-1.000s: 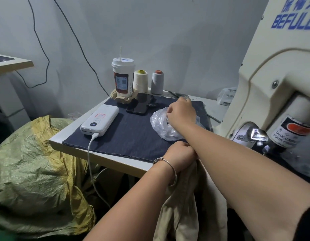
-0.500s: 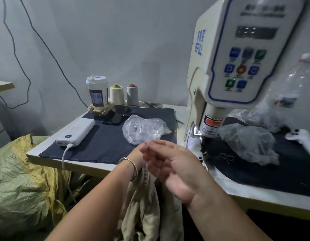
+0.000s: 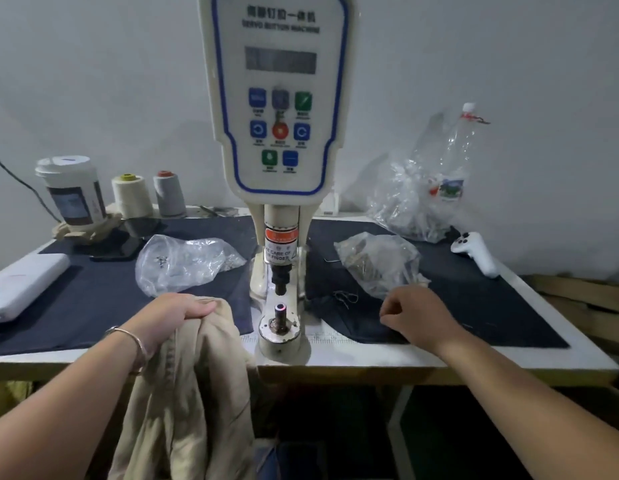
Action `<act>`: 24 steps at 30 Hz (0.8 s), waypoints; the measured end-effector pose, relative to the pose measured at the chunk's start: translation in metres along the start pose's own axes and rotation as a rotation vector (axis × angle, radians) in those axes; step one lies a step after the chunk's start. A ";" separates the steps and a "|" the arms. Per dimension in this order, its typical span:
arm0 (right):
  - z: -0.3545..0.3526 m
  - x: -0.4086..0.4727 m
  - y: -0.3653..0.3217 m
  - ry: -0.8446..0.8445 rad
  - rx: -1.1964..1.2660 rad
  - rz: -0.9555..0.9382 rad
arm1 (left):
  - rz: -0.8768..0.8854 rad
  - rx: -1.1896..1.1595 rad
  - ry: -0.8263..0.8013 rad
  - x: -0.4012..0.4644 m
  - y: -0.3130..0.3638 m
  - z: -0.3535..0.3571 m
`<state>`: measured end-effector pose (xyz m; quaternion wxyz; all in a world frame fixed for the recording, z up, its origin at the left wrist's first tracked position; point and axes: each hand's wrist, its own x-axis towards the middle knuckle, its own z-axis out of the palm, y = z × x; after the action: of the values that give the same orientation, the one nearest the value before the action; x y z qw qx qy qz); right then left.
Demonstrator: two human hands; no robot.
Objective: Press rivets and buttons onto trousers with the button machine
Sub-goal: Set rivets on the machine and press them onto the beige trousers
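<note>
Left hand (image 3: 176, 315) is gripping a bunched fold of the beige cotton trousers (image 3: 187, 393) at the near table edge, fingers curled over the cloth; most of the garment is hanging below the white-topped worktable (image 3: 370, 358). Right hand (image 3: 417, 317) is resting on the dark blue cloth mat (image 3: 491, 306) right of the machine, fingers curled in toward the palm; whether a small part is pinched inside cannot be told. Cream-coloured servo button machine (image 3: 280, 98) is standing at centre, its black upper punch (image 3: 281, 282) hanging apart above the round metal lower die post (image 3: 280, 311), gap between them bare. One clear crumpled plastic bag of small metal parts (image 3: 183, 261) is lying left of the column, another clear bag of brownish fasteners (image 3: 377, 261) just beyond the right hand. Judging the step as loading: nothing is sitting between the dies yet. Next move likely calls for seating a fastener on the post, then drawing the trousers flat over it, fingers clear of the punch.
</note>
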<state>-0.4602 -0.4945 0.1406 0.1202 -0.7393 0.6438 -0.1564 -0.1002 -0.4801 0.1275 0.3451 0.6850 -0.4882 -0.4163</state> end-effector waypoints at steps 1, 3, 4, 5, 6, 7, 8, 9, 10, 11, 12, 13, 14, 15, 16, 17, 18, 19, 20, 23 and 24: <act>0.001 0.006 0.001 -0.016 -0.041 -0.041 | -0.001 0.003 0.001 0.001 -0.001 0.000; 0.001 0.015 -0.001 -0.049 -0.057 -0.080 | -0.007 0.009 0.000 0.002 -0.001 0.000; 0.001 0.019 -0.001 -0.061 -0.048 -0.086 | -0.008 0.019 -0.002 0.002 -0.001 0.000; 0.001 0.022 -0.001 -0.062 -0.027 -0.091 | -0.006 0.027 -0.002 0.003 0.000 0.000; 0.003 0.024 -0.001 -0.055 0.000 -0.101 | -0.003 0.031 -0.008 0.003 0.000 0.000; 0.006 0.025 -0.001 -0.044 0.027 -0.117 | -0.001 0.034 -0.010 0.004 0.001 0.000; 0.010 0.025 0.000 -0.026 0.053 -0.138 | 0.001 0.035 -0.013 0.003 0.001 0.000; 0.017 0.024 0.001 0.002 0.078 -0.157 | 0.002 0.034 -0.014 0.004 0.002 0.000; 0.025 0.022 0.004 0.045 0.104 -0.172 | 0.001 0.029 -0.017 0.004 0.001 0.000; 0.032 0.020 0.005 0.096 0.131 -0.183 | -0.002 0.025 -0.018 0.004 0.002 0.000; 0.039 0.018 0.007 0.144 0.153 -0.199 | -0.005 0.017 -0.019 0.004 0.002 0.000; 0.043 0.016 0.009 0.182 0.162 -0.230 | -0.006 0.010 -0.016 0.003 0.001 0.001; 0.046 0.016 0.010 0.205 0.156 -0.266 | -0.002 0.004 -0.011 0.004 0.001 0.001; 0.047 0.016 0.010 0.222 0.154 -0.296 | -0.002 -0.003 -0.005 0.003 0.001 0.001; 0.048 0.016 0.010 0.240 0.169 -0.305 | -0.007 -0.014 -0.002 0.003 0.001 0.001; 0.047 0.015 0.011 0.262 0.200 -0.293 | -0.014 -0.022 -0.005 0.003 0.001 0.000; 0.047 0.014 0.011 0.284 0.229 -0.267 | -0.019 -0.025 -0.010 0.003 0.001 0.000; 0.047 0.014 0.012 0.300 0.250 -0.235 | -0.025 -0.025 -0.017 0.003 0.001 -0.001; 0.047 0.014 0.013 0.305 0.260 -0.200 | -0.030 -0.022 -0.024 0.004 0.001 -0.001; 0.048 0.017 0.016 0.269 0.237 -0.148 | -0.032 -0.019 -0.019 0.003 0.001 -0.001; 0.049 0.018 0.016 0.251 0.210 -0.154 | -0.032 -0.030 -0.016 0.003 0.001 0.000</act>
<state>-0.4540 -0.5162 0.0905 0.1029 -0.7445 0.5754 -0.3225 -0.0999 -0.4832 0.1278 0.3446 0.6841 -0.4736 -0.4347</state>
